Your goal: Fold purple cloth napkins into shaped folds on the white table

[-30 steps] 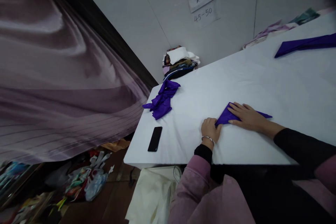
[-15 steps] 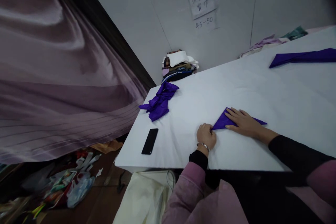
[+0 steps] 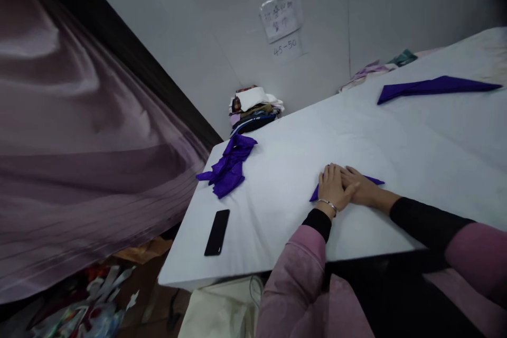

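A folded purple cloth (image 3: 373, 180) lies flat on the white table, mostly covered by my hands, its pointed ends showing on either side. My left hand (image 3: 334, 188), with a silver bracelet at the wrist, rests flat on the cloth, fingers stretched out. Beside it and touching it, my right hand (image 3: 358, 186) also lies flat on the cloth, partly hidden by the left. A crumpled purple cloth (image 3: 231, 165) sits toward the left end of the table. Another purple cloth, folded long and narrow (image 3: 435, 86), lies at the far right.
A black phone (image 3: 217, 232) lies near the left edge of the white table (image 3: 277, 211). Folded clothes (image 3: 255, 108) are stacked behind the table, against the wall. A satin curtain (image 3: 99, 158) hangs at left; plastic bags (image 3: 95, 317) litter the floor below.
My left hand has left the cloth's left corner and moved right, opening flat against my right hand. The right hand stays on the cloth. The view has shifted right.
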`<state>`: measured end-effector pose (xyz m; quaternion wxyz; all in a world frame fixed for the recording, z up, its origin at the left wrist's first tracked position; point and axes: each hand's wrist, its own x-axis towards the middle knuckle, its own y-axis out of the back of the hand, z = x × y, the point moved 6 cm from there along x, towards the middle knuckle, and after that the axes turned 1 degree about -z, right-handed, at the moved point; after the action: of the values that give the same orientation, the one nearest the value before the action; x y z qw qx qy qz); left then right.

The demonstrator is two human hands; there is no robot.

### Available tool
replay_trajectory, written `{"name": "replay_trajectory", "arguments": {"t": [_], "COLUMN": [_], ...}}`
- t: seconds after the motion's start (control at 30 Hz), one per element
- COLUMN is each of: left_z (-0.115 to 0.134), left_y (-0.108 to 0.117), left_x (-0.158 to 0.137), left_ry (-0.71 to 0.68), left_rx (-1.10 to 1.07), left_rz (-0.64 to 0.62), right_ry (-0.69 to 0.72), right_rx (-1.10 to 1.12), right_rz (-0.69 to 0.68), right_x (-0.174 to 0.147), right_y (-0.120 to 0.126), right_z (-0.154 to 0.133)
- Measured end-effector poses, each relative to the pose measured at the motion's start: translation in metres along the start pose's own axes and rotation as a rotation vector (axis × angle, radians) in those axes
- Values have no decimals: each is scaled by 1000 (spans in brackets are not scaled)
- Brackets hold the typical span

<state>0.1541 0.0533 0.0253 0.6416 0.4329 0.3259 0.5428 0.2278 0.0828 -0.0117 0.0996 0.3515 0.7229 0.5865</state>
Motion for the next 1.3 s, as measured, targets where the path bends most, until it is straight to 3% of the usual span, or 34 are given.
{"name": "replay_trajectory", "arguments": {"t": [0.13, 0.27, 0.43, 0.6, 0.7, 1.03, 1.3], "left_z": [-13, -15, -16, -13, -13, -17, -19], "left_y": [-7, -7, -12, -14, -14, -9, -8], "left_x": [6, 6, 9, 11, 14, 18, 16], "left_ry": [111, 125, 148, 150, 170, 203, 162], "left_rx": [-46, -50, 19, 80, 68, 24, 82], "left_rz": [-62, -62, -47, -35, -34, -85, -49], "right_ry": [-31, -45, -75, -437, -553, -535, -549], "right_rx": [-6, 23, 137, 242, 283, 188, 113], "right_rz": [7, -27, -42, 203, 234, 158, 128], "right_x": [4, 5, -21, -85, -107, -81, -79], "right_y": [4, 6, 25, 57, 62, 49, 39], "right_z": [-5, -6, 20, 73, 80, 79, 81]}}
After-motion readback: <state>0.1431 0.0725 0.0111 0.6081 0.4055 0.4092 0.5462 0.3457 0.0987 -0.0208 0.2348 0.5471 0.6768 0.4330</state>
